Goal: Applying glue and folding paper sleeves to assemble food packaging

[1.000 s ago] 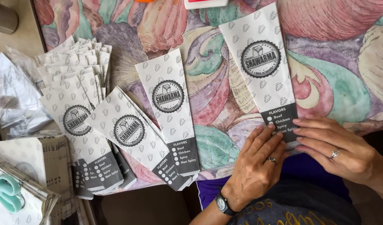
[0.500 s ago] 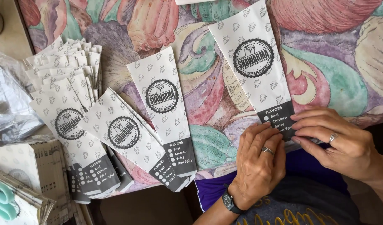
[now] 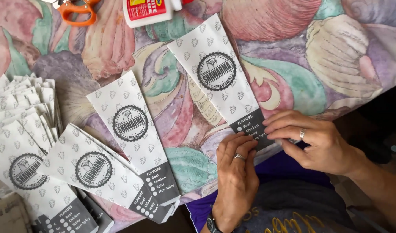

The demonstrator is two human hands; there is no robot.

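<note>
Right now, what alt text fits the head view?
Both hands, left hand and right hand, press the dark bottom end of a long white patterned paper sleeve on a floral tablecloth. More sleeves lie left; orange scissors and a glue bottle sit above.

A table (image 3: 353,56) covered by a cloth with large painted shells and leaves in pink, green and purple carries the things. A long white paper sleeve (image 3: 219,77) with a dark end lies slanted at the near edge, a second sleeve (image 3: 131,129) left of it, and overlapping sleeves (image 3: 29,146) toward the left edge. Orange-handled scissors (image 3: 77,11) and a white glue bottle (image 3: 148,11) lie at the far edge.
</note>
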